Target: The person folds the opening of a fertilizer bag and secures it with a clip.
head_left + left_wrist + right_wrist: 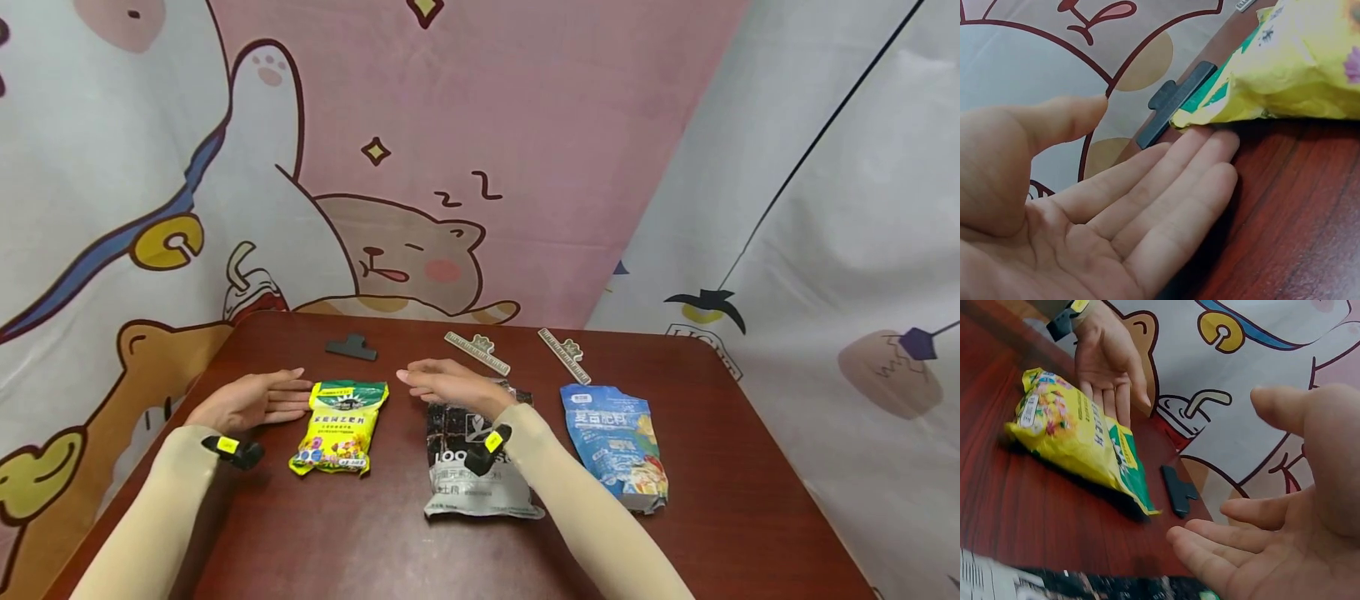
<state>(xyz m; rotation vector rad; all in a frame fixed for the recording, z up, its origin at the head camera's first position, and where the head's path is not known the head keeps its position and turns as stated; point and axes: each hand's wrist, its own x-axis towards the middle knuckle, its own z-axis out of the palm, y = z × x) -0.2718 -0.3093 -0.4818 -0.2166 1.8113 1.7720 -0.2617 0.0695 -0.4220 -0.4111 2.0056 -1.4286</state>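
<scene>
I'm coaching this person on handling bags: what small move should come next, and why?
I'd probably bring the right hand left to the near side of the yellow bag. The left hand is open at that bag's left edge, while the right, also open, hangs over the black-and-silver bag, apart from the yellow one.

Yellow packet [341, 427], green-topped, with multicoloured floral print; black-and-silver packet [472, 483]; blue packet [611, 442], white-lettered; dark grey clip [352, 347]; 2 pale clips [477, 353], dark-striped; reddish-brown bench [337, 533], wood-grained; pink-and-white backdrop [562, 125] patterned with cartoon animals; cream sleeves [577, 508].
</scene>
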